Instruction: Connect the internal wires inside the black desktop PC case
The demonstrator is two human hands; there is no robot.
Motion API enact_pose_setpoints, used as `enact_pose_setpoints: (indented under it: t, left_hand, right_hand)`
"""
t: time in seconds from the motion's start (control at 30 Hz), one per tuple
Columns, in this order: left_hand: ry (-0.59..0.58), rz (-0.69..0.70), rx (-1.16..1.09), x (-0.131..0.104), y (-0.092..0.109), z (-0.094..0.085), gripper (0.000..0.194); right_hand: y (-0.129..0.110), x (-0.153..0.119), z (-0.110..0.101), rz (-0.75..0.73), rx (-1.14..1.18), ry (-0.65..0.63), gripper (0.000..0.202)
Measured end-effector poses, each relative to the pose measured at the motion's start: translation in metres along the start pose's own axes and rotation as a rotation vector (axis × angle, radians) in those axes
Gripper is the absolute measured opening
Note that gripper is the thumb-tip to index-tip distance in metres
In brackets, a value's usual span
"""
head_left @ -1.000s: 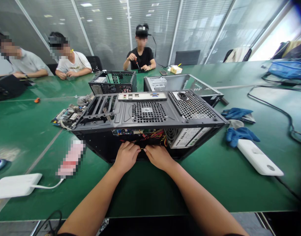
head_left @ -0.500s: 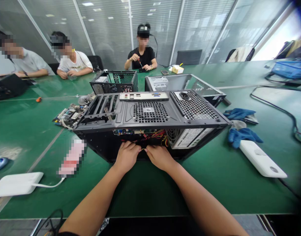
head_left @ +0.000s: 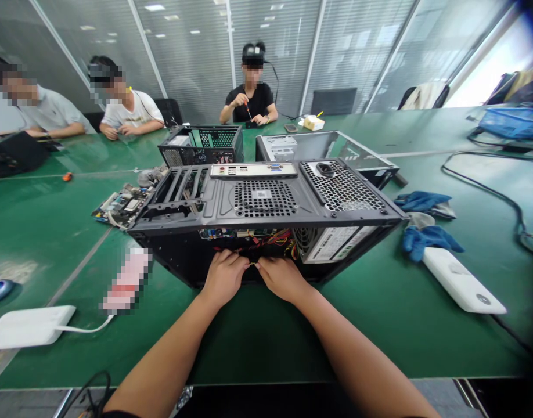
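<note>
A black computer case (head_left: 266, 223) lies in front of me, its back panel facing up and its near side open. At that opening, my left hand (head_left: 226, 273) and my right hand (head_left: 280, 277) meet with fingers closed and tips almost touching. A thin yellow wire (head_left: 252, 264) shows between the fingertips, pinched from both sides; its ends are hidden. Red and yellow cables (head_left: 277, 239) hang inside the case behind my hands. To their right sits a power supply (head_left: 336, 244) with a white label.
A loose motherboard (head_left: 125, 204) lies left of the case; two other cases, one black (head_left: 201, 145) and one silver (head_left: 310, 145), stand behind. Blue gloves (head_left: 429, 241) and a white power bank (head_left: 464, 281) lie right. A person (head_left: 251, 101) across the table holds a screwdriver (head_left: 248, 108).
</note>
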State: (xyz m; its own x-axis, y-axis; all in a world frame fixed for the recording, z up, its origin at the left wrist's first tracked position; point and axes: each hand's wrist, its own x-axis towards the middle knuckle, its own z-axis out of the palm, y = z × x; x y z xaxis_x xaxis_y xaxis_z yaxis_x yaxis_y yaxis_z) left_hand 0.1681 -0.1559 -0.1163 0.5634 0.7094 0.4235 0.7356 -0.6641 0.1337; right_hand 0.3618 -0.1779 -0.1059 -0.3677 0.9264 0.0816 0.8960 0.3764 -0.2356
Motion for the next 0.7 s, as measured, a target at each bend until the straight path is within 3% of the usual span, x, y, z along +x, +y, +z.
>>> enact_pose_setpoints:
  t: [0.7]
  left_hand:
    - [0.02, 0.008, -0.017, -0.0004, 0.0007, -0.0032, 0.017]
  right_hand:
    - [0.0007, -0.0001, -0.0033, 0.014, 0.02, -0.002, 0.03]
